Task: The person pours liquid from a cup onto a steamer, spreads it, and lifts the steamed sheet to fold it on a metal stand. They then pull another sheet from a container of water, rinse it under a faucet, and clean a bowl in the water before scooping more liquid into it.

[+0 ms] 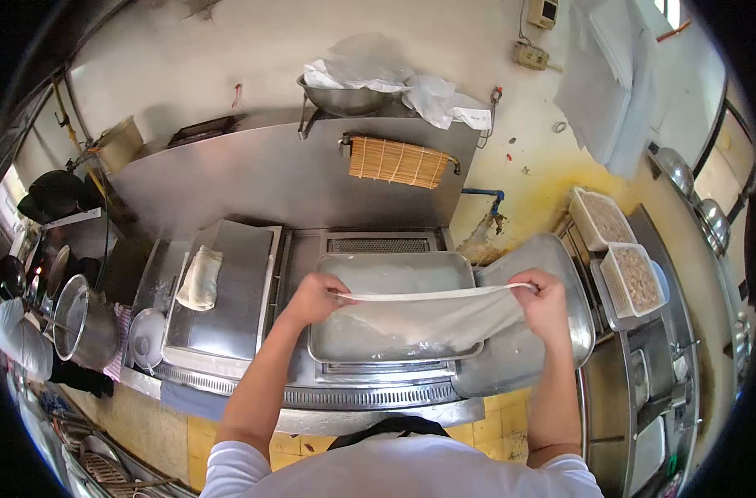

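Observation:
A thin whitish sheet (453,314), cloth-like, is stretched between my two hands above a rectangular metal tray (353,342). My left hand (318,299) pinches its left corner. At the other end, my right hand (542,300) grips the right corner. The sheet's upper edge is taut, and its lower part hangs over the tray. A larger metal tray (519,365) lies at the right, partly beneath the sheet's right end and my right arm.
A folded cloth (200,279) rests on a steel lid (237,290) at the left. Two white baskets of food (600,219) stand at the right. A bamboo mat (397,163) hangs behind. Another person's sleeve (23,340) and a large pot (86,322) show far left.

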Demonstrator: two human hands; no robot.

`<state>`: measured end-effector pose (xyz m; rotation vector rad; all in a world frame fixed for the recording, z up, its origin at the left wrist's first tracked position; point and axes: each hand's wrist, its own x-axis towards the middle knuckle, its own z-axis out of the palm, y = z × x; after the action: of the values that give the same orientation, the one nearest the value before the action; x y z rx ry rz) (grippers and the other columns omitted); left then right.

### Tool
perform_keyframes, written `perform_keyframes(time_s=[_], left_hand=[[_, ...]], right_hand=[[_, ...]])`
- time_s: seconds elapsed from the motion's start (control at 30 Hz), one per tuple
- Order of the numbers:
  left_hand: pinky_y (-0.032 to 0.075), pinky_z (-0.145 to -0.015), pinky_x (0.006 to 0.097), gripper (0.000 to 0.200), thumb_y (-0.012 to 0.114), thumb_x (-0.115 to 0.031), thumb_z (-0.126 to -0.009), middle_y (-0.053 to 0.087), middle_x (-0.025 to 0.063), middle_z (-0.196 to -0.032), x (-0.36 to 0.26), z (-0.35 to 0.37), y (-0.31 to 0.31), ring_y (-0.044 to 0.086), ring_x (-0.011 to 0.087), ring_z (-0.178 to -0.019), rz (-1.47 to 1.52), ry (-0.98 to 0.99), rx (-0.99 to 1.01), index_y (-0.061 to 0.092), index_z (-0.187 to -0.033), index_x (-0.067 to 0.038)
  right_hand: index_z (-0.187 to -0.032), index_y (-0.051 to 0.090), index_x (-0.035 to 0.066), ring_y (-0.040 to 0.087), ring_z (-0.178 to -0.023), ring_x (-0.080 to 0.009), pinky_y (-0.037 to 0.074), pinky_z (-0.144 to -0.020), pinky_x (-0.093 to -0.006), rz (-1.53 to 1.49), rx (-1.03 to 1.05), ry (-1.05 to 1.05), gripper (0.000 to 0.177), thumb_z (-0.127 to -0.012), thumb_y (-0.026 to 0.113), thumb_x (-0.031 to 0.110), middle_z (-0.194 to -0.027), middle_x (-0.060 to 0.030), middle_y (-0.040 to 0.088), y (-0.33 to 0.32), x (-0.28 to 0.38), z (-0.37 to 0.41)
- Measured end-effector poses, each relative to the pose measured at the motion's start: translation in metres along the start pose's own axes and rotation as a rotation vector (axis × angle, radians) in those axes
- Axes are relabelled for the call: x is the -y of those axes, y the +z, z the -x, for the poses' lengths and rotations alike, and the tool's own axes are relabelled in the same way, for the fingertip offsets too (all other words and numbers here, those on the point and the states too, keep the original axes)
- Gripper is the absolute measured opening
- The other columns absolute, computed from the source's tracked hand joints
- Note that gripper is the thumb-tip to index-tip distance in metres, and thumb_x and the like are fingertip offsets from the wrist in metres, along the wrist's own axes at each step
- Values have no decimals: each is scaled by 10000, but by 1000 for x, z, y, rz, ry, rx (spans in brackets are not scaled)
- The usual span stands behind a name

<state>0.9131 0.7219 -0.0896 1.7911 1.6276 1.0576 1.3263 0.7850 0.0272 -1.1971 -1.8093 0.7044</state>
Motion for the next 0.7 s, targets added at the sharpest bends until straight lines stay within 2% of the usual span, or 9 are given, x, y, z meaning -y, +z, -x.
perform_keyframes(time_s=[0.07,0.1,0.2,0.33,0.43,0.5,0.57,0.63,0.7], left_hand=[[505,-763,297,161,853,-77,-784,710,71,-818,-9,14,-19,632,144,-799,233,-49,-133,737,-837,21],[499,-786,291,114,797,-99,-867,696,24,-884,-2,20,-25,600,102,-848,412,-83,-147,741,-866,0],[502,-788,289,111,750,-128,-922,705,13,-893,8,37,-23,608,104,-847,728,-198,-347,745,-922,-17],[502,-775,272,155,704,-163,-968,713,-1,-883,3,47,-7,610,97,-821,709,-327,-477,754,-1009,-21],[499,-691,262,178,700,-182,-975,704,8,-863,5,49,16,600,91,-752,544,-335,-407,757,-1032,-23],[510,-676,286,194,714,-193,-966,715,26,-854,0,42,37,617,105,-746,476,-341,-336,753,-1029,-14],[524,-685,302,185,719,-178,-957,737,52,-881,-22,33,57,652,134,-755,347,-144,-351,751,-1032,-12],[561,-744,330,144,718,-110,-929,756,114,-971,-41,23,68,720,230,-811,164,70,-336,751,-1039,-24],[568,-772,336,134,710,-60,-906,752,134,-993,-74,18,61,725,267,-843,60,116,-304,755,-1028,-31]], right_hand=[[-899,729,-28,630,-764,-127,496,-709,-273,-53,-1,40,98,-823,668,-16,-817,-60,712,-1,3,-6],[-915,733,-24,628,-761,-125,500,-707,-274,-73,13,72,109,-832,664,-15,-816,-53,712,-1,4,-8],[-946,739,-21,617,-754,-113,499,-700,-272,-102,55,101,128,-837,674,-9,-814,-46,713,5,-13,-12],[-996,751,-18,673,-782,-174,528,-730,-321,-100,134,170,191,-838,726,88,-824,-80,733,40,-87,-14],[-1065,749,-6,713,-937,-269,548,-840,-379,545,394,221,313,-833,758,204,-959,-152,751,66,-112,-5],[-1157,722,11,678,-1101,-328,524,-957,-411,280,355,173,429,-826,762,281,-1131,-202,718,98,-107,7],[-1230,685,8,654,-1153,-291,508,-989,-369,41,382,-38,458,-845,741,249,-1212,-204,689,134,-73,8],[-1221,675,-9,669,-1109,-273,519,-947,-362,-364,416,-52,438,-852,725,222,-1193,-186,699,177,-45,6],[-1125,697,-33,681,-1053,-265,524,-893,-354,-554,570,-35,319,-871,673,159,-1116,-171,724,196,-7,2]])
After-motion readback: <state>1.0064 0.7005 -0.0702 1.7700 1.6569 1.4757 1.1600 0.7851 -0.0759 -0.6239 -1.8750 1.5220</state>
